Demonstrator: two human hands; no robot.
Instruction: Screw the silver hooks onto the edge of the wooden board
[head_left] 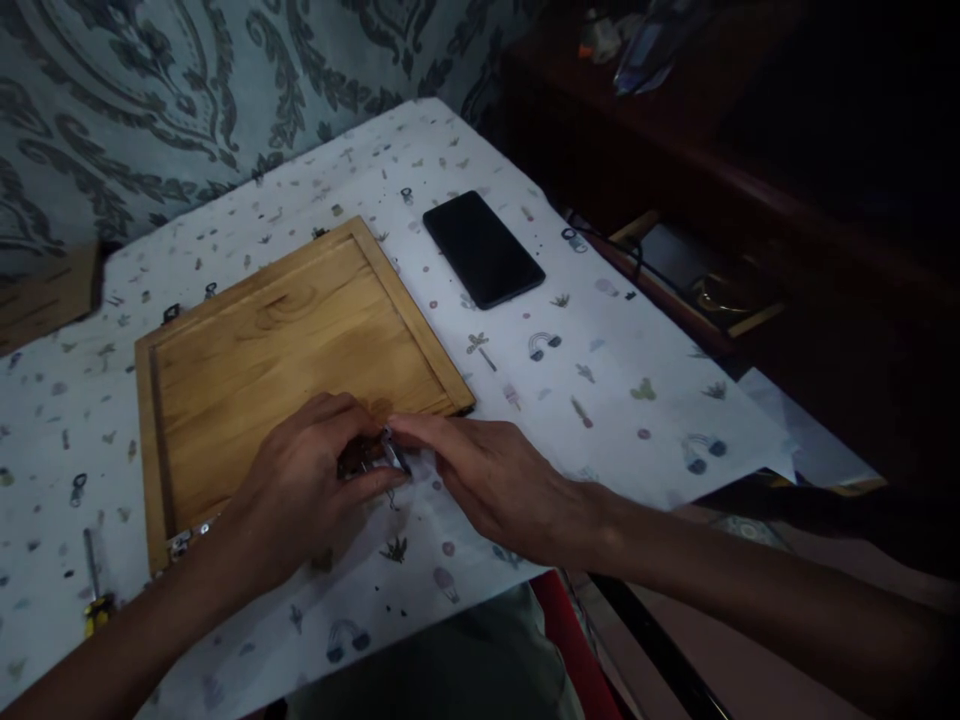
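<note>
one metal piece [395, 453] is pinched in my left hand [300, 480], my right hand's [499, 485] grip unclear; printed tablecloth [615, 420] below, patterned wall [172, 100] beyond.

Bare hands [300, 490] and bare forearms [705, 570]
A dark greenish-grey garment [442, 665], plain-looking, covers the lap.

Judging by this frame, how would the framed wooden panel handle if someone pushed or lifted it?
The framed wooden panel would probably stay stiff, given its solid-looking wooden border. Lying flat with a broad face, it seems unlikely to roll or tip. Pushing might also drag the patterned table cover beneath it.
</note>
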